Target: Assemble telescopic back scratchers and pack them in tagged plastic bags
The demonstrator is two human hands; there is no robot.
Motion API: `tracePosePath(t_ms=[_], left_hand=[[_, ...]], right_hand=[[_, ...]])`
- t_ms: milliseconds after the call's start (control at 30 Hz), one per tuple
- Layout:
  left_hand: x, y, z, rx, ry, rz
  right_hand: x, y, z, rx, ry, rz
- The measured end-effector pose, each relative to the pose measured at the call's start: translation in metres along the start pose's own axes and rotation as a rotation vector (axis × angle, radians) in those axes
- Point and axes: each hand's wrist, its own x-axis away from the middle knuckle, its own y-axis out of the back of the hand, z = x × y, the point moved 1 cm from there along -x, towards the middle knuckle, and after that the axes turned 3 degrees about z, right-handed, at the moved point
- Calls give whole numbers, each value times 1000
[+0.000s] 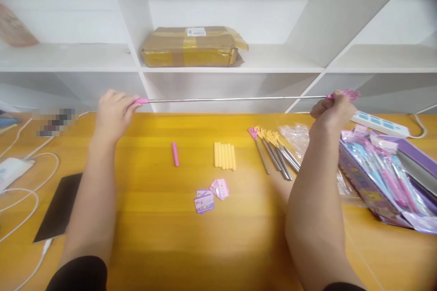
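Note:
A telescopic back scratcher (235, 99) is drawn out long and level above the table's far side. My left hand (114, 111) is closed on its pink handle at one end. At the other end, my right hand (332, 107) grips it just below the pink claw head. Below lie a single pink tube (175, 154) and a row of several yellow tubes (224, 156). Further right are several back scratchers without handle tubes, one with a pink head (253, 132) and others with yellow heads (272, 137). Small purple and pink cards (205, 202) rest nearer me.
A purple box (372, 186) of wrapped back scratchers stands at the right, beside clear plastic bags (298, 138) and a power strip (380, 123). White cables and a dark tablet-like slab (58, 209) lie left. A taped carton (191, 47) sits on the white shelf behind.

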Motion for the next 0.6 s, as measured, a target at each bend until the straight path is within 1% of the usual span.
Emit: tracePosePath(t_ms=[133, 233, 400, 500, 600], left_hand=[[0, 1, 1, 5, -11, 7], [0, 2, -2, 26, 25, 3], [-1, 0, -11, 66, 76, -38], [-2, 0, -16, 78, 95, -16], [-3, 2, -20, 71, 148, 53]], right_hand=[[-1, 0, -1, 11, 9, 16], [-1, -1, -3, 12, 3, 19], [-1, -2, -6, 4, -21, 27], [-1, -3, -7, 2, -29, 42], [-1, -3, -9, 10, -31, 45]])
